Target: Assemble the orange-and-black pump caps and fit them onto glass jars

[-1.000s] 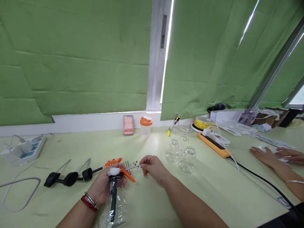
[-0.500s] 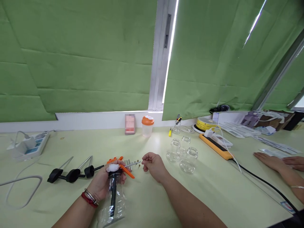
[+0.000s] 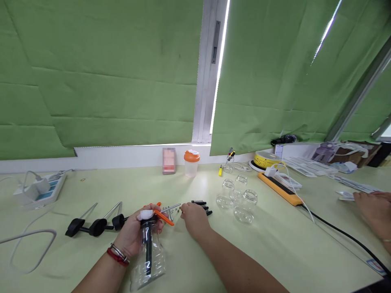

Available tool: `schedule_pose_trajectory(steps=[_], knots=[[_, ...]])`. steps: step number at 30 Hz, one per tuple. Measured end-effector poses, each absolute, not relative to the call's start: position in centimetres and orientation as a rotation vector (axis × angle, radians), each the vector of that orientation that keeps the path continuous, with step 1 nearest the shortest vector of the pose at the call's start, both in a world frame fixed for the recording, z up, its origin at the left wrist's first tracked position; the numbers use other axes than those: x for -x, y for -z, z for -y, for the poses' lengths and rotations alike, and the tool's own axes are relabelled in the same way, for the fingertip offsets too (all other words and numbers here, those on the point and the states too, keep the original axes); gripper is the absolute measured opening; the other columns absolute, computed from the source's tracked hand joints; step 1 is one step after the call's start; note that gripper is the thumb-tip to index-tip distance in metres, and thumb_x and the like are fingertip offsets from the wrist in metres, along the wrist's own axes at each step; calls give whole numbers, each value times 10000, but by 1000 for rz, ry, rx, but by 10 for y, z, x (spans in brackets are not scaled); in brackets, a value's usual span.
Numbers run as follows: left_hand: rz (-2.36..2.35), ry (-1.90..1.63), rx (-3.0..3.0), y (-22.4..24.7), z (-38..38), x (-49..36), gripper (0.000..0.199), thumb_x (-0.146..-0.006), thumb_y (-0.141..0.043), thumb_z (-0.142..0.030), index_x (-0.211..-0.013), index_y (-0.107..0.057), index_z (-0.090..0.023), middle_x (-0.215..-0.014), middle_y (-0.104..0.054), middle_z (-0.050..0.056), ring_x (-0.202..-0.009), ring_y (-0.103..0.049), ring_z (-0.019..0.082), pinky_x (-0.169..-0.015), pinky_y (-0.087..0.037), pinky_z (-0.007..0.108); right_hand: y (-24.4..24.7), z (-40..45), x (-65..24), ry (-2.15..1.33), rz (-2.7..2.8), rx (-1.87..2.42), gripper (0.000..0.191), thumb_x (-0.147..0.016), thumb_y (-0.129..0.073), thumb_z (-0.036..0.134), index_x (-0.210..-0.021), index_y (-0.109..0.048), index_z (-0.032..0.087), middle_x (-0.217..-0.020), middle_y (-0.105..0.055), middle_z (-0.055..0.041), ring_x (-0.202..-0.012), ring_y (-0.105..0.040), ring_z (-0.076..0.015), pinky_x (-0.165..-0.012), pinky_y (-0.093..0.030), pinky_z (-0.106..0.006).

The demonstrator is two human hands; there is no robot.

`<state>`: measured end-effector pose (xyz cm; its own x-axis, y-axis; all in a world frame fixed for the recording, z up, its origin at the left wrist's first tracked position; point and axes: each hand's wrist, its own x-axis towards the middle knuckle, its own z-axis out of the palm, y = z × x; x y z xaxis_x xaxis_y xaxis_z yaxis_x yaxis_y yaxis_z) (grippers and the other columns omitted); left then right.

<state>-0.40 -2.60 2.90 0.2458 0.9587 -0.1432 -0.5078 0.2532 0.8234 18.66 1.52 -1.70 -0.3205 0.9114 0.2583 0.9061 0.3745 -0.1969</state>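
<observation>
My left hand (image 3: 134,228) is closed around the neck of a clear spray bottle (image 3: 156,260), which leans toward me. The bottle has a black inner tube, a white cap piece (image 3: 146,214) and an orange lever (image 3: 164,217); a thin metal rod (image 3: 171,208) sticks out to the right. My right hand (image 3: 195,219) is down at the table just past the rod's tip, fingers curled over small brass-coloured bits (image 3: 179,210). What its fingertips pinch, if anything, is hidden. Several black ribbed parts (image 3: 200,202) lie behind it. Small metal pins (image 3: 168,213) lie beside the bottle's head.
Black pump pieces with metal rods (image 3: 97,227) lie at left. Three clear jars (image 3: 245,211) stand at right, near an orange power strip (image 3: 279,189). An orange-lidded cup (image 3: 191,165) stands by the wall. Another person's hands (image 3: 371,207) are at far right.
My right hand has lowered to the table beside the small bits, uncovering the black ribbed parts behind it. My left hand still holds the bottle. The other person's hands have shifted.
</observation>
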Motion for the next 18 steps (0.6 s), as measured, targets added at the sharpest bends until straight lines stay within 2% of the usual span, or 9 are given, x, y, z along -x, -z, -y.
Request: schedule_pose_trajectory(steps=[5,13,18], knots=[[-755,-1137,-746,-30,27,6,88,-721,-571,-131,-747,-654,-122,-728,-689,113,-538,-615,190,-538,-499,319,15,-11,-184,111,2435,1472,178,-842,-472,98,-819,-623,190,-861,-610,-43,-806,-546,-169,-642,-333,-264],[-784,-1137,-740,-29,26,7,88,-710,-590,-125,-773,-651,-125,-774,-701,121,-543,-620,193,-543,-496,321,20,-18,-186,196,2533,1392,186,-861,-458,120,-829,-638,158,-869,-587,-59,-795,-507,-182,-669,-347,-295],[-790,-1133,-738,-30,27,7,100,-695,-605,-126,-782,-654,-123,-771,-702,118,-544,-625,188,-552,-505,322,16,-14,-188,195,2500,1391,212,-862,-443,116,-953,-624,176,-926,-572,-63,-841,-485,-187,-730,-356,-306]])
